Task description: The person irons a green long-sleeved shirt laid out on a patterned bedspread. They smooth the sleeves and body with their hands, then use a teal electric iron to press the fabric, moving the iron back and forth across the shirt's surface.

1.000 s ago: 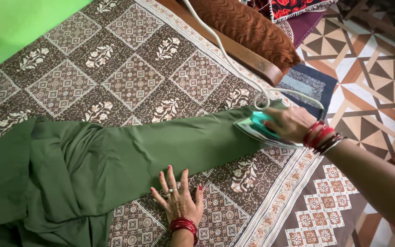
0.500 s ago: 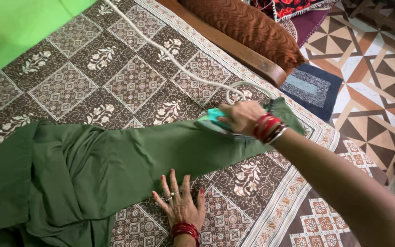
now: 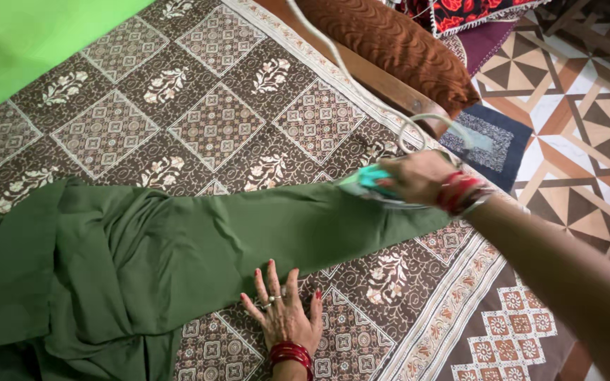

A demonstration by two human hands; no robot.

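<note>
A left hand (image 3: pixel 285 314) lies flat and open, fingers spread, on a brown patterned bedspread (image 3: pixel 213 120), just at the near edge of a long green garment (image 3: pixel 199 240). Its fingertips meet the cloth's lower border, a ring shows on one finger, and red bangles (image 3: pixel 289 351) circle the wrist.

The green garment stretches across the bedspread from a bunched, folded mass at the left to a smooth, narrow length running right. Near that right end, the right hand (image 3: pixel 418 176) is closed around the handle of a teal iron (image 3: pixel 379 185), whose soleplate rests on the cloth. Red bangles crowd that wrist too, and the forearm reaches in from the lower right corner.

From the iron, a white cord (image 3: pixel 340 67) loops up just beyond the hand and trails away across the bedspread toward the top edge of the view.

Beyond the garment, the bedspread shows squares of brown and cream with flower motifs, bordered by a pale band along its far edge. A bright green cloth (image 3: pixel 30 42) covers the upper left corner beyond the garment. Past the bedspread's far border runs a wooden bed rail (image 3: pixel 383 81) with a brown textured cushion (image 3: pixel 390 46) beside it. Farther right of the iron lies a dark blue mat (image 3: pixel 492 144) on a tiled floor (image 3: pixel 587 127) of brown, white and grey geometric shapes.
</note>
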